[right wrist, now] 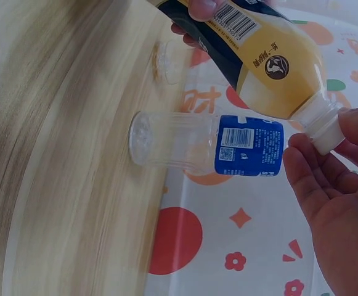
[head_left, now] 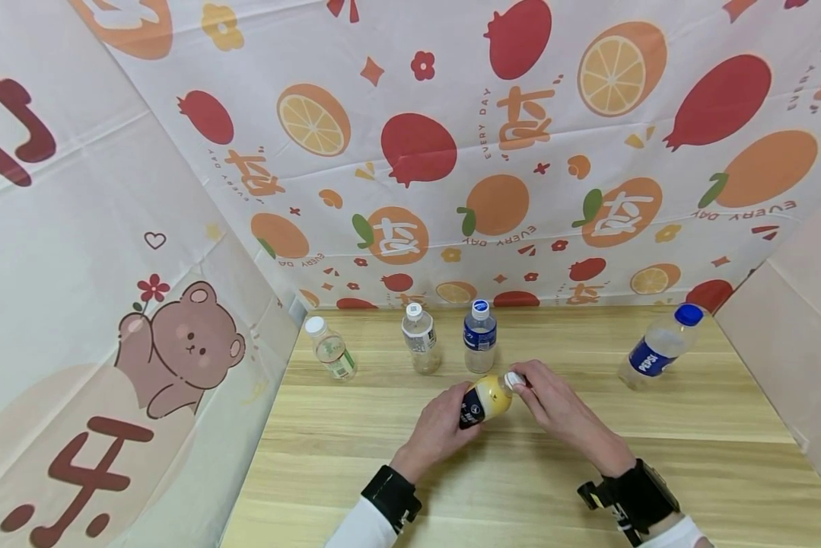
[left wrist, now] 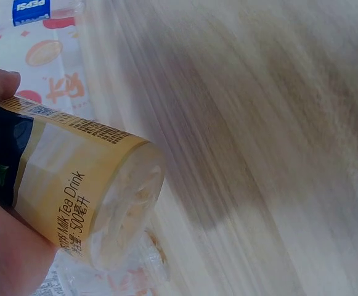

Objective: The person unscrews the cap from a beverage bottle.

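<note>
Head view — left grip, angled inward, clamps a tilted tea bottle — right grip pinches its cap.

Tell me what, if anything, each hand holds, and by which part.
The left hand grips a tilted, dark-labelled yellow plastic bottle around its body; the right hand pinches the bottle's round white cap.

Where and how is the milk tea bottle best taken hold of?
Probably around the wide labelled body of the milk tea bottle, from the person's left, as the left hand holds it. The bottle is tilted, with its neck toward the right hand, which pinches the white cap; a body grip leaves that end clear. The narrow neck would likely give less hold.
</note>
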{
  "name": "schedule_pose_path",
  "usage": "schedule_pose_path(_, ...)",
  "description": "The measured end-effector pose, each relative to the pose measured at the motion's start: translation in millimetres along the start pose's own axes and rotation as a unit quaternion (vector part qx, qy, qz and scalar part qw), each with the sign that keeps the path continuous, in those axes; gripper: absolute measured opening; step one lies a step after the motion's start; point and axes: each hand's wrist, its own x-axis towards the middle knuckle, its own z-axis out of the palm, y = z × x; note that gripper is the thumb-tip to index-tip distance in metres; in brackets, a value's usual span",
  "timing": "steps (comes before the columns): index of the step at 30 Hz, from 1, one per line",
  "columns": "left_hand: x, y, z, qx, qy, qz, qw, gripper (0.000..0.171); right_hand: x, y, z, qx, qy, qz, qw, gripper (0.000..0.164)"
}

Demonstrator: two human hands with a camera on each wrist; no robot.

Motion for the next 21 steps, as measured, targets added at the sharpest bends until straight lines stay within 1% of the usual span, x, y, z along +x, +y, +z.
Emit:
schedule_pose_path(6,-0.5,0.4,1.5,0.003,0.009,0.006,0.9999,0.070,-1.3,-1.5,-2.3,0.015,-0.015,0.015,1.000,0.025)
schedule_pose_path(12,0.1,0.0,1.7,0.013,0.022,0.015,0.9996,0.069,-0.5,-2.1,-1.6,0.024,-0.007,0.004,1.000,0.030)
schedule_pose_path(15,0.4,0.5,2.1,0.014,0.027,0.015,0.9994,0.069,-1.4,-2.3,-0.2,0.035,-0.003,0.013,0.999,0.033)
schedule_pose_path(18,1.0,1.5,2.7,0.018,0.033,0.013,0.9992,0.069,-3.9,-2.9,1.1,0.051,-0.006,0.043,0.998,0.042)
schedule_pose_path(21,1.6,3.2,3.2,0.028,0.037,0.007,0.9989,0.069,-6.4,-4.2,2.1,0.065,-0.002,0.095,0.993,0.051)
